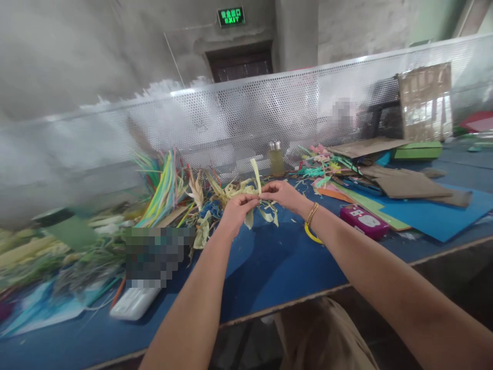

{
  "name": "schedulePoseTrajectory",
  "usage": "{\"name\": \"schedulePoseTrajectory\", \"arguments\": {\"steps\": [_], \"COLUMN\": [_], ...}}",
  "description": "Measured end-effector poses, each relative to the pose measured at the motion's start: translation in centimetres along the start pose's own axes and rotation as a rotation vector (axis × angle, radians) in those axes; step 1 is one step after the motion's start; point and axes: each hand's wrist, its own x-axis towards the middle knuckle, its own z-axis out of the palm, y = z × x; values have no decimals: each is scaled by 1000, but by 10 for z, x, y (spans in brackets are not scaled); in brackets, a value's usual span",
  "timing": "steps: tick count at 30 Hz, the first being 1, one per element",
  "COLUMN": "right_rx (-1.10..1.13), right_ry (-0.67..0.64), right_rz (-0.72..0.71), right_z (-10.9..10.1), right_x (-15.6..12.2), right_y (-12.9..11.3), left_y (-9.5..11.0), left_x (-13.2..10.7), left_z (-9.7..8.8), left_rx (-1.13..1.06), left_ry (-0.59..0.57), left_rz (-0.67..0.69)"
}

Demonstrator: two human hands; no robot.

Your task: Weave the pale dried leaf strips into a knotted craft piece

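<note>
Above the blue tabletop (277, 262), my left hand (238, 209) and my right hand (285, 196) meet fingertip to fingertip. Both are closed in a pinch on a pale yellow-green strip that looks like corn husk (256, 173). One end of it stands up above my fingers, while curled pieces of the same colour hang below them. Exactly where each fingertip grips is too small to make out. More dry husks (202, 231) lie in a heap just left of my left hand. A gold bracelet (313, 211) circles my right wrist.
Colourful strips (164, 187) and a green container (67, 228) stand left; a white-ended, partly pixelated object (136, 300) lies in front. A small bottle (276, 159) stands behind my hands. Rightward are yellow scissor-like handles (311, 234), a magenta box (364, 221), blue sheets (435, 216) and cardboard (412, 181).
</note>
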Motion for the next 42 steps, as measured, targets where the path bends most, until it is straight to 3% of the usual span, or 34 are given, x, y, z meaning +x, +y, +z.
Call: {"name": "schedulePoseTrajectory", "arguments": {"steps": [7, 24, 35, 42], "right_rx": [86, 243, 218, 244], "right_ry": [5, -23, -31, -36], "right_rz": [27, -47, -74, -23], "right_z": [2, 11, 18, 10], "right_x": [1, 4, 1, -1], "right_y": [1, 6, 9, -1], "left_y": [-4, -2, 1, 1], "left_x": [3, 2, -1, 1], "left_z": [-1, 0, -4, -8], "left_rx": [-119, -116, -69, -80], "left_ry": [-17, -12, -118, -75], "left_rz": [-25, -25, -111, -69]}}
